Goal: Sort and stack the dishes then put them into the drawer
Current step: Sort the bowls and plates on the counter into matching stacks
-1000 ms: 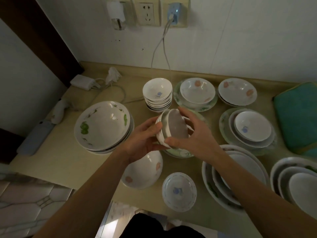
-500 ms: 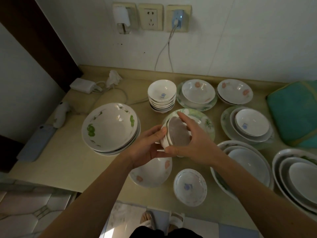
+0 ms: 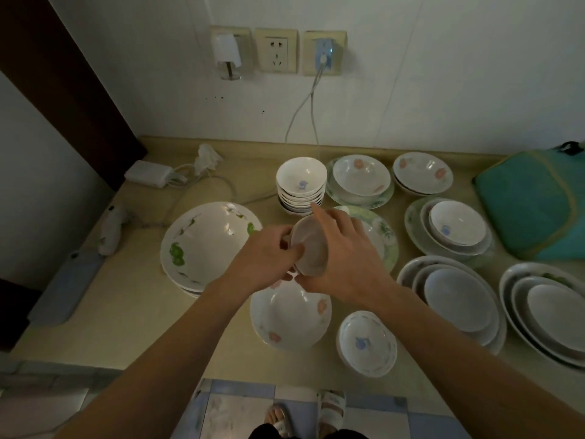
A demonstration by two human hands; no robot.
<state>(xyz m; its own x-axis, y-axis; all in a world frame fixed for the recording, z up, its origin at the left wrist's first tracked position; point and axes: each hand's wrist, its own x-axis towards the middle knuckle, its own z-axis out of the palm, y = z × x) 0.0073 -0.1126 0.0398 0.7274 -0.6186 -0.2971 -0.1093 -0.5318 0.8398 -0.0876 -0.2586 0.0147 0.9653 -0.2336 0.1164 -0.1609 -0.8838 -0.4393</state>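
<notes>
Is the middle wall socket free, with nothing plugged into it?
Yes, the middle socket shows bare slots, while the left socket holds a white adapter and the right socket a blue charger.

Two bare hands: left hand [image 3: 266, 258], right hand [image 3: 343, 255].
One stack of small white blue-flower bowls [image 3: 301, 185]; layer count unclear.
One large white green-leaf bowl pile [image 3: 205, 245].
Two nests of plain white oval dishes [image 3: 456, 299], [image 3: 554, 315].
Three wall sockets [image 3: 276, 50].
One teal folded cloth [image 3: 535, 201].
</notes>
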